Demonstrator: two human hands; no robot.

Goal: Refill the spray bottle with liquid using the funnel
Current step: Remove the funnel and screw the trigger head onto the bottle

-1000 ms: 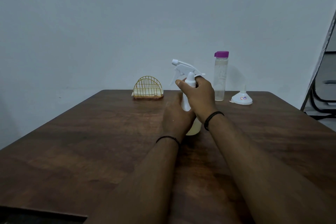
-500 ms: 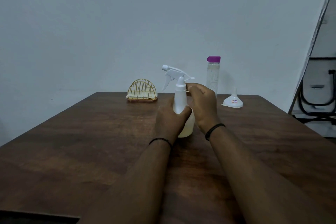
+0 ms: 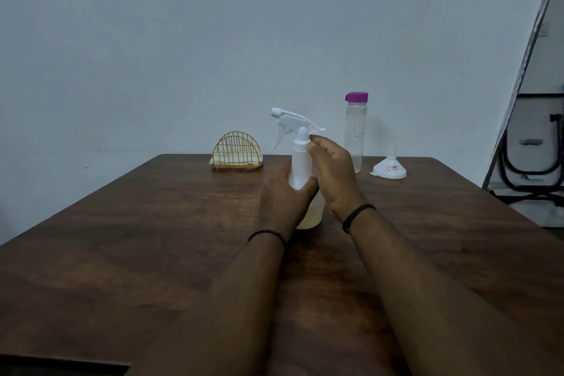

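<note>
Upright on the table [image 3: 158, 223], the spray bottle [image 3: 300, 168] is gripped by the left hand [image 3: 282, 198]; right hand [image 3: 334, 174] fingertips pinch its collar.

text: none legible | funnel [image 3: 389, 168] sticker: too small to read

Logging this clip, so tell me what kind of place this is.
Probably a plain room at home, set up for a tabletop chore: a dark wooden table, a bare pale wall, and a folded metal frame stored at right.
</note>
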